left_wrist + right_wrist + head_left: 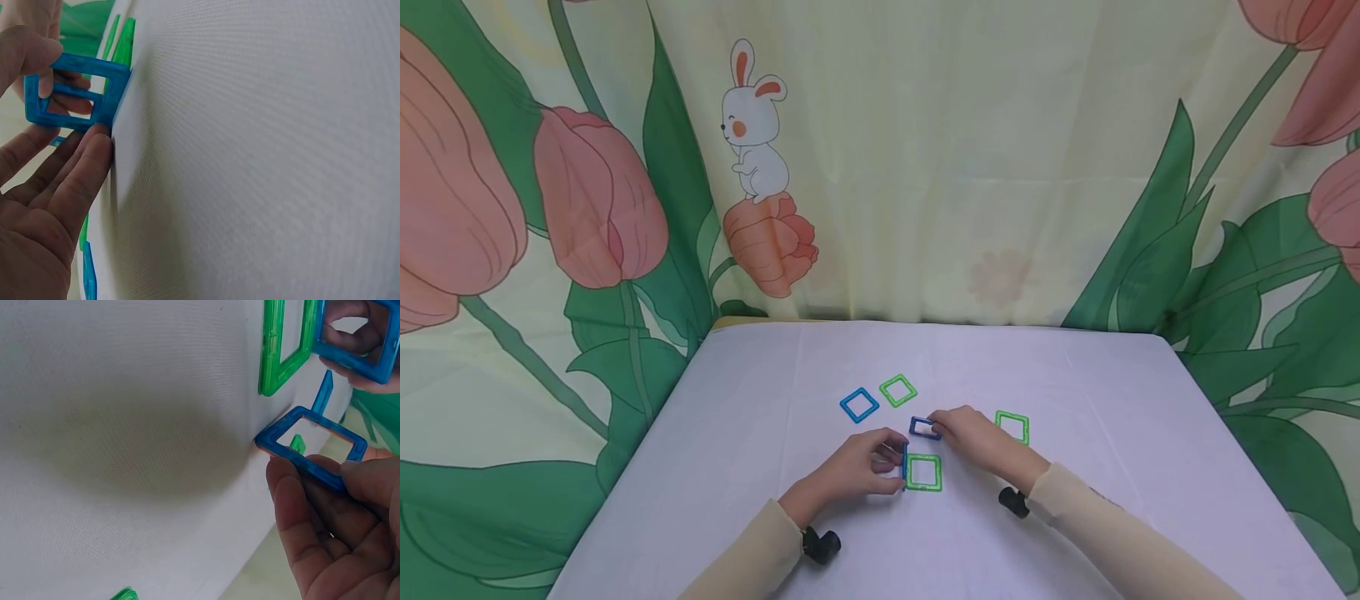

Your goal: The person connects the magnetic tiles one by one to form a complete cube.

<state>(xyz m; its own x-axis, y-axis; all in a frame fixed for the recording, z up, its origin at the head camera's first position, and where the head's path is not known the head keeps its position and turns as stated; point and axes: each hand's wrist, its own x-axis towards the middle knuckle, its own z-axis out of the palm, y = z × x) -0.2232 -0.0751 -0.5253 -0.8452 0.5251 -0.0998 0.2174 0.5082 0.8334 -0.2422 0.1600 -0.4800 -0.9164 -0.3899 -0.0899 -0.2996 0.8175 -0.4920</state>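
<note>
My left hand (868,462) holds a blue square magnetic tile (905,467) on edge, thumb and fingers at its sides. That tile stands along the left side of a green square magnetic tile (924,488), which lies flat on the table. In the left wrist view, the upright blue tile (115,94) has its lower edge at the white cloth. Just beyond the green tile, my right hand (973,433) pinches a second blue square tile (912,426) between thumb and fingers. Seen from the right wrist, this blue tile (281,434) is tilted, one edge close to the cloth.
Farther back, a blue tile (847,413) and a green tile (891,380) lie flat. Another green tile (1027,430) lies beyond my right forearm, partly covered by it. A white cloth covers the table (760,467), and a printed curtain (925,167) hangs behind.
</note>
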